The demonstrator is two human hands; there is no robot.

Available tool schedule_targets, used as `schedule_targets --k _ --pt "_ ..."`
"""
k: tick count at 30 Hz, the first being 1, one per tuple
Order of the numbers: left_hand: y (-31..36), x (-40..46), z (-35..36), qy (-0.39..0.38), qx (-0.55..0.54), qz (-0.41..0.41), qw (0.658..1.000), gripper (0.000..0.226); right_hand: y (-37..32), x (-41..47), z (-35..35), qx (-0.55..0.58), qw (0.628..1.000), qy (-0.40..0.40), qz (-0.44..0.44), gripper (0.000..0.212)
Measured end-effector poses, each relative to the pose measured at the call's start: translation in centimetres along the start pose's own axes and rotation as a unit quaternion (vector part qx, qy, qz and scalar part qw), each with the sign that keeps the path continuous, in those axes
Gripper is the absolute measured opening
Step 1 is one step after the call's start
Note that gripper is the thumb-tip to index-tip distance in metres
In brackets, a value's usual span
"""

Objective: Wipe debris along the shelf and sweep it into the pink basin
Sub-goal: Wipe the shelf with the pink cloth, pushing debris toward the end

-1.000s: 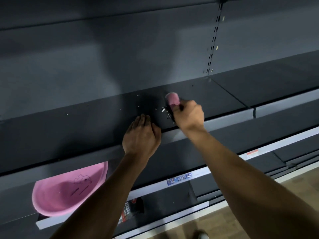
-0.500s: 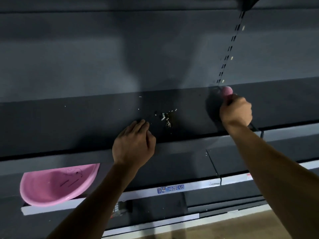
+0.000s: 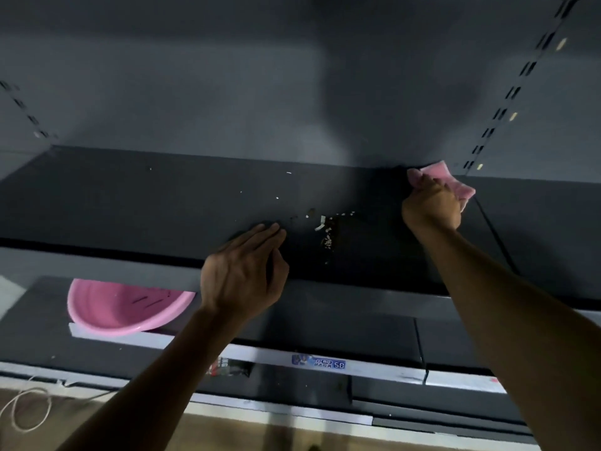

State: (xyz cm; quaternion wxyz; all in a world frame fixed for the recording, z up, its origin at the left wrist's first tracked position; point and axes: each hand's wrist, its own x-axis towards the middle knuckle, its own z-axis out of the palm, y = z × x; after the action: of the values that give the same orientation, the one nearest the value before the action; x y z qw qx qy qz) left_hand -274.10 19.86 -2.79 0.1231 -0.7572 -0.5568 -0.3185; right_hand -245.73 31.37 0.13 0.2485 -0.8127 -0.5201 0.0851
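Moved since half a second ago: your right hand [image 3: 431, 203] has gone further back and right along the shelf [image 3: 162, 203], the cloth [image 3: 447, 177] now at the rear corner by the slotted upright [image 3: 507, 102]; more pink cloth shows than before. Your left hand [image 3: 242, 271] has stayed at the front lip, and the debris [image 3: 327, 232] has not shifted

Hidden or unclear:
- cloth: lower part covered by your right fist; only folds above and to the right of the knuckles show
- basin [image 3: 123, 310]: upper part cut off by the shelf's front edge
- label [image 3: 320, 362] on the lower rail: print blurred, only "58" readable upside down
- dark packet [image 3: 227, 366] under your left forearm: lettering too blurred to read
- fine specks on the dark shelf hard to make out

Task items:
- debris: pale flakes and brown crumbs in a loose heap, mid-shelf, between your hands, just right of your left fingertips
- basin: pink, round, a few dark marks inside, on the tier below, left of your left hand
- cloth: pink, bunched, pressed on the shelf

Hands:
- right: fingers curled tight round the cloth
- left: fingers straight, together, lying flat on the shelf, holding nothing

Other: cord [image 3: 29, 408] looped on the floor, lower left
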Motion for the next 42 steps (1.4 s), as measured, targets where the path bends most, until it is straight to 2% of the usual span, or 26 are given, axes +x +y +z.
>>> schedule_targets --k 7,11,15,18,22,24,26,30,34,38,42 --pt "0.4 0.1 -0.6 -0.023 0.011 -0.012 1.000 0.040 -0.7 0.8 0.1 0.058 0.998 -0.021 -0.030 0.047" --pt "0.4 0.1 -0.8 -0.045 0.028 -0.015 0.998 0.043 -2.6 -0.7 0.3 0.049 0.996 -0.042 -0.068 0.034" --pt "0.5 0.1 -0.8 -0.057 0.049 -0.005 0.997 0.043 -5.4 -4.2 1.3 0.035 0.986 -0.049 -0.158 0.023" --pt "0.4 -0.1 -0.6 -0.056 0.049 -0.011 0.997 0.042 -6.8 -6.6 1.6 0.041 0.978 -0.068 -0.193 0.027" --pt "0.5 -0.1 -0.4 -0.053 0.044 -0.026 0.997 0.043 -7.5 -7.9 0.5 0.075 0.960 -0.132 -0.235 0.032" --pt "0.5 -0.1 -0.4 -0.052 0.040 -0.025 0.998 0.042 -7.4 -7.1 -0.4 0.123 0.956 -0.161 -0.211 0.030" --pt "0.5 -0.1 -0.4 -0.049 0.037 -0.023 0.998 0.042 -7.0 -5.1 -1.0 0.194 0.956 -0.161 -0.149 0.030" --pt "0.5 0.0 -0.6 -0.047 0.033 -0.022 0.998 0.041 -6.4 -1.0 -2.4 0.282 0.955 -0.070 -0.058 0.028" --pt "0.5 0.1 -0.6 -0.048 0.028 -0.024 0.998 0.040 -6.4 0.5 -2.2 0.216 0.972 -0.018 -0.086 0.025" --pt "0.4 0.1 -0.6 -0.045 0.021 -0.025 0.998 0.040 -7.4 -0.7 1.6 0.148 0.977 -0.079 -0.132 0.036" --pt "0.4 0.1 -0.6 -0.043 0.018 -0.019 0.999 0.040 -9.4 -1.7 4.1 0.120 0.971 -0.120 -0.168 0.031"
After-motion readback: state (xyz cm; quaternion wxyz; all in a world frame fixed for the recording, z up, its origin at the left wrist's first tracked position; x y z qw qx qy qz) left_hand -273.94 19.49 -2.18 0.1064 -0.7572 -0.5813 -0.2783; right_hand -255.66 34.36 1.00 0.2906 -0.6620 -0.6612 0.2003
